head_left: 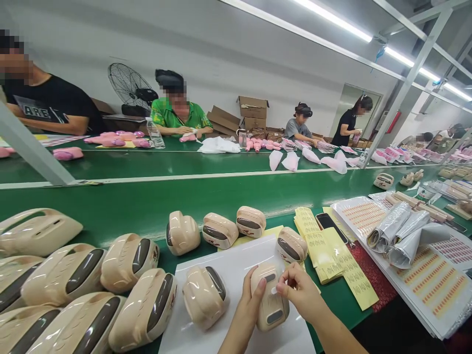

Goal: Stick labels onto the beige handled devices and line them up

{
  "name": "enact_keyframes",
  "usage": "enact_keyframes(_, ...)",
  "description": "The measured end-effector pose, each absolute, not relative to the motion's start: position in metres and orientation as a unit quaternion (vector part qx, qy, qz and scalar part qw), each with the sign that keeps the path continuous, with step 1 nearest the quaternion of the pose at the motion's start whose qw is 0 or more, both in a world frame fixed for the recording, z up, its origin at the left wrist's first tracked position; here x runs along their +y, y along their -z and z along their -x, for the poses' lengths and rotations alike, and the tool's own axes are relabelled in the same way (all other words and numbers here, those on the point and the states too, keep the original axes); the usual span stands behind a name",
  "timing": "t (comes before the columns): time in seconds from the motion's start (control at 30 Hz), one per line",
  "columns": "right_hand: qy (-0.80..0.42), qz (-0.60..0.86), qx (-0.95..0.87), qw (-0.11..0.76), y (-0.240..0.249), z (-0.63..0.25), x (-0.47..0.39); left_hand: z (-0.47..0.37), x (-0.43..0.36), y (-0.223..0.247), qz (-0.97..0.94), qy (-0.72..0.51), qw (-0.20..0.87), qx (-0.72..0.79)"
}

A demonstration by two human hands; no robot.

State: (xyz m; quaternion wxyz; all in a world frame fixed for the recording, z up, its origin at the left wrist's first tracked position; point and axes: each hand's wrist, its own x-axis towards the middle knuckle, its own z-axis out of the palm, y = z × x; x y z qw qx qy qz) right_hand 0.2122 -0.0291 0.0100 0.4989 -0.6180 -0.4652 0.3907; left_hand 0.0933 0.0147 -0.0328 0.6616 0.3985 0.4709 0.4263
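Over the white sheet [238,259], the beige casing [269,304] is being gripped by the left hand [247,297], while what looks like a small white label [274,290] is being pinched against it by the right hand's [301,291] fingers (light, level pressure is probably being called for).

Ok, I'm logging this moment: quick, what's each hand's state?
Left hand: closed around a beige casing.
Right hand: pinched shut at the casing, on what looks like a small pale piece.
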Motion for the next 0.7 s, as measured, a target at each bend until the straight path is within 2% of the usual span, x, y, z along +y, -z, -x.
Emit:
enact_keyframes(0.1,-0.359,0.630,-0.484,0.490,-0.011,-0.210,-0.031,-0.092,0.012,0.028,-0.399,-0.417,0.662,0.479)
enact_keyframes(0.3,-0.203,0.611,-0.557,0.525,-0.003,-0.201,-0.037,-0.088,0.009,0.018,-0.395,-0.389,0.690,0.465)
enact_keyframes(0.43,-0.224,0.620,-0.497,0.564,0.001,-0.212,-0.040,-0.082,0.008,0.009,-0.336,-0.387,0.752,0.415)
enact_keyframes(0.5,-0.256,0.658,-0.474,0.526,0.003,-0.221,-0.042,-0.080,0.005,0.002,-0.265,-0.359,0.814,0.371)
enact_keyframes(0.6,-0.367,0.654,-0.486,0.450,0.009,-0.229,-0.044,-0.079,-0.001,-0.006,-0.179,-0.335,0.867,0.322)
enact_keyframes(0.7,-0.401,0.628,-0.476,0.468,0.009,-0.233,-0.044,-0.081,-0.005,-0.008,-0.195,-0.386,0.854,0.288)
